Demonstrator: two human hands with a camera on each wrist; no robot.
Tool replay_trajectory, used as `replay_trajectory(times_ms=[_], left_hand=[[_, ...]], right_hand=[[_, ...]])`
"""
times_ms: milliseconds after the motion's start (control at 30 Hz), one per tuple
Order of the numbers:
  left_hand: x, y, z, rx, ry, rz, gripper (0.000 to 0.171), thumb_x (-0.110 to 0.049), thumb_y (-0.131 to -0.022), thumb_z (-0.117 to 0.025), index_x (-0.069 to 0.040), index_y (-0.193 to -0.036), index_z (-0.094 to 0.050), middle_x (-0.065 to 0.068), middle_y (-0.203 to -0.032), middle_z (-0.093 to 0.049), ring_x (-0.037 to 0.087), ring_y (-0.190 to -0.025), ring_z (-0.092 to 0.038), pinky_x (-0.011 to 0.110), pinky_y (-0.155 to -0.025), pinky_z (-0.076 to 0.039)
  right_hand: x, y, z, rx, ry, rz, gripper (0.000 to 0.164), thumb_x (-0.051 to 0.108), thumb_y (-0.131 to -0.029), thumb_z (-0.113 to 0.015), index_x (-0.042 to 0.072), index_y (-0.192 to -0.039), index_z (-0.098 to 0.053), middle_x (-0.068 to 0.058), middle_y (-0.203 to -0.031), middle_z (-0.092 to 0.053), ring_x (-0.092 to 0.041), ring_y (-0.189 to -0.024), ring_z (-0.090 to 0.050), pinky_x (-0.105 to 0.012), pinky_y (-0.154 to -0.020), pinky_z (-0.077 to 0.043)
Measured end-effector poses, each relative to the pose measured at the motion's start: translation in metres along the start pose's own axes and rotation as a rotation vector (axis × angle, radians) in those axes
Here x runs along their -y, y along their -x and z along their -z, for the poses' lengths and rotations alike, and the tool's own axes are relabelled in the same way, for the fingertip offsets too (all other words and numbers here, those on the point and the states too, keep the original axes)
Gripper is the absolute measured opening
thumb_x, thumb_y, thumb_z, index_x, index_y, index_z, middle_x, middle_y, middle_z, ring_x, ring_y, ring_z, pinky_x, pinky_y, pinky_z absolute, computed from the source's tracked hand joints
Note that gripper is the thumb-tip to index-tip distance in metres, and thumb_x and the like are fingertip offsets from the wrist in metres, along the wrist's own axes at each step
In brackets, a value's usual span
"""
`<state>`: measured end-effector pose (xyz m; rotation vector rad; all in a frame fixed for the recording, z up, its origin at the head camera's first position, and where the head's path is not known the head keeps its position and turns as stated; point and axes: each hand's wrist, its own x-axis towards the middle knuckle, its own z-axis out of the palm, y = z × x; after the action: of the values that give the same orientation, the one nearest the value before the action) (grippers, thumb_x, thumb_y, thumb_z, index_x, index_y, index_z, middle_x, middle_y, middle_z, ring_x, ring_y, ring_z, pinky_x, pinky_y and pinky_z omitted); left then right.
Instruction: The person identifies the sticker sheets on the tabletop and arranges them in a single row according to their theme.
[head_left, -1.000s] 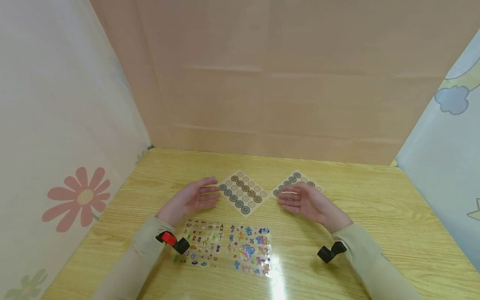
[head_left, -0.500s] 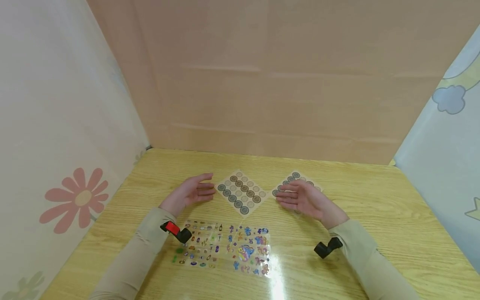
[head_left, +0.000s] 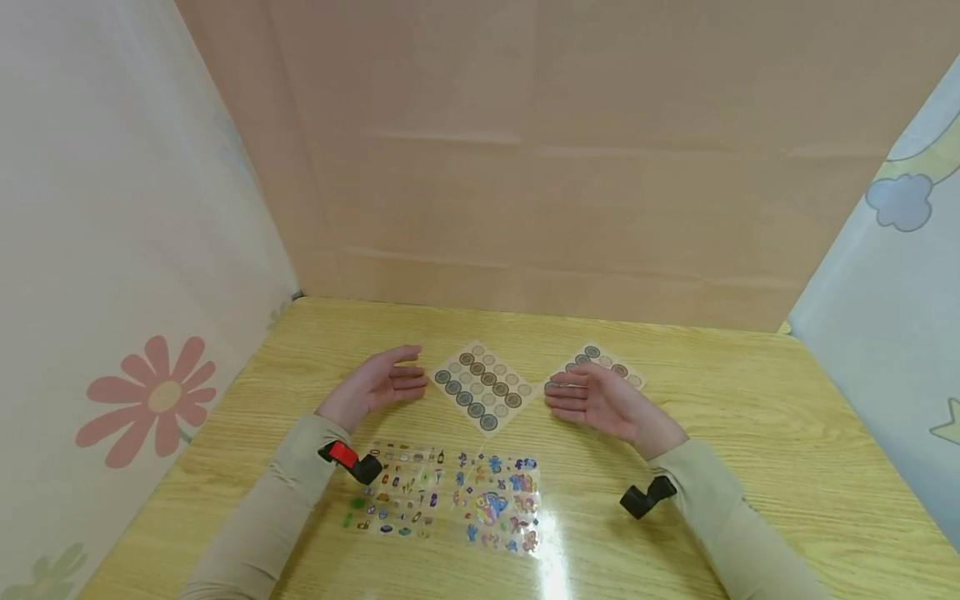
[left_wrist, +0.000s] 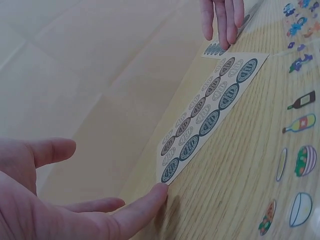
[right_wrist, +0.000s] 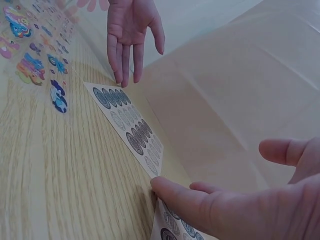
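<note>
Two sheets of round seal stickers lie turned cornerwise on the wooden table. My left hand (head_left: 381,385) holds nothing; its straight fingers point at the left corner of the nearer seal sheet (head_left: 480,387), with the little fingertip right by that corner in the left wrist view. Across from it my right hand (head_left: 596,400), also holding nothing, overlaps the other seal sheet (head_left: 630,377) and hides much of it. Both palms face inward, thumbs up. Closer to the body lie a clear sheet of food stickers (head_left: 397,492) and a clear sheet of pony stickers (head_left: 498,504).
The wooden table (head_left: 787,467) ends at a tan paper backdrop (head_left: 555,167). A flowered cloth (head_left: 165,396) hangs at the left, and a pale patterned cloth (head_left: 900,275) at the right. Glare (head_left: 555,550) shines beside the pony stickers.
My left hand has drawn slightly left, away from the nearer seal sheet. The right hand has shifted a little left and toward the body. The sheets stay in place.
</note>
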<state>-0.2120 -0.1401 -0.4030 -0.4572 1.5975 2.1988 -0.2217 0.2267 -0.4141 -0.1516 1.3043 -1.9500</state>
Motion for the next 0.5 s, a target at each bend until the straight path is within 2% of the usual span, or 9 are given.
replay_trajectory(times_ms=[500], left_hand=[[0.0012, 0.001, -0.0001, 0.028, 0.034, -0.011, 0.061, -0.02, -0.1, -0.052, 0.004, -0.148, -0.023, 0.034, -0.142, -0.028, 0.047, -0.129, -0.036, 0.049, -0.106, -0.038]], right_hand=[[-0.0014, -0.0038, -0.005, -0.01, -0.028, 0.003, 0.061, 0.026, -0.104, -0.027, -0.016, -0.144, -0.008, -0.036, -0.149, -0.011, -0.047, -0.138, -0.017, -0.047, -0.114, -0.024]])
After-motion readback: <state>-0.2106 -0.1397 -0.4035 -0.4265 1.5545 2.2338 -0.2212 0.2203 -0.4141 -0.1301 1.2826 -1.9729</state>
